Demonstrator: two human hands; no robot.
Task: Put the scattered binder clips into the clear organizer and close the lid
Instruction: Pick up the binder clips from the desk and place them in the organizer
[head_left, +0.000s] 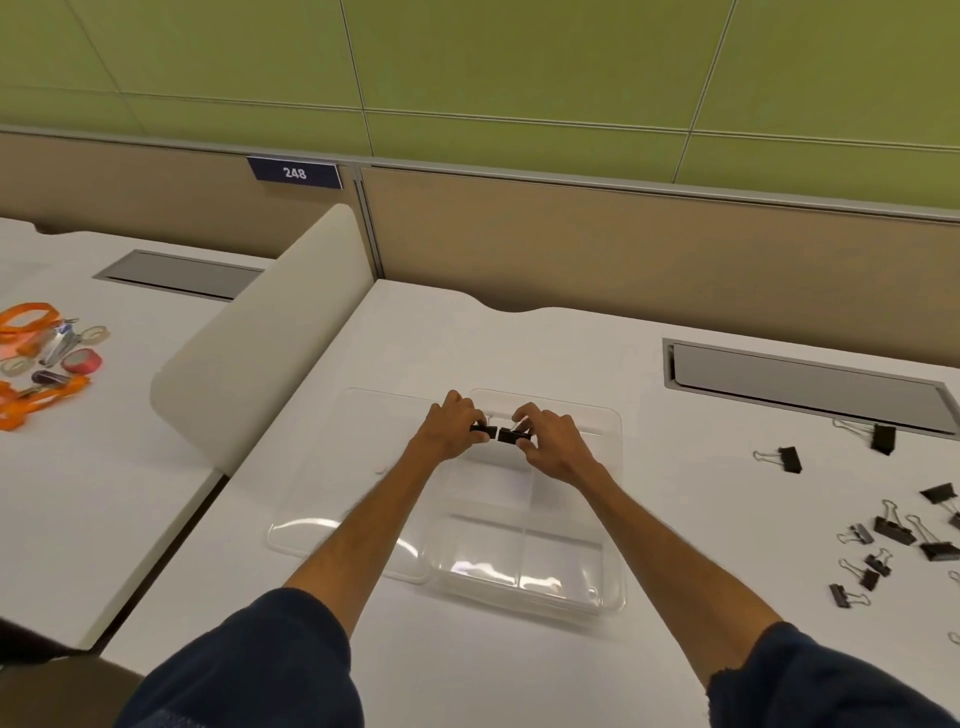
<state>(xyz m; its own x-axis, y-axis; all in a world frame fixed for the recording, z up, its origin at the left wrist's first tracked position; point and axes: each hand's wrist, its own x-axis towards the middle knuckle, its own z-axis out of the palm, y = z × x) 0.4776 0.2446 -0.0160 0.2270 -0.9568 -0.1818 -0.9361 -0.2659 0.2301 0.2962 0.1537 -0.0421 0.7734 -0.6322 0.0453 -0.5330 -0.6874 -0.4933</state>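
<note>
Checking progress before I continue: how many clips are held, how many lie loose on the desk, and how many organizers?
Held clips: 2
Loose clips: 9 fully visible, more cut off at the right edge
Organizer: 1
Total: 12

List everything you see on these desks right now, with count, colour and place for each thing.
clear organizer: one, transparent, middle of the main desk, lid open on its left.
held binder clips: two, black, side by side over the organizer's far end.
loose binder clips: at least nine, black, right of the organizer.
lanyards: several, orange, left desk.
tape rolls: about three, one red, left desk.
cable hatches: two, grey, one per desk.
sign 248: one, blue, on the partition.
left hand: one, gripping a clip.
right hand: one, gripping the other clip.
</note>
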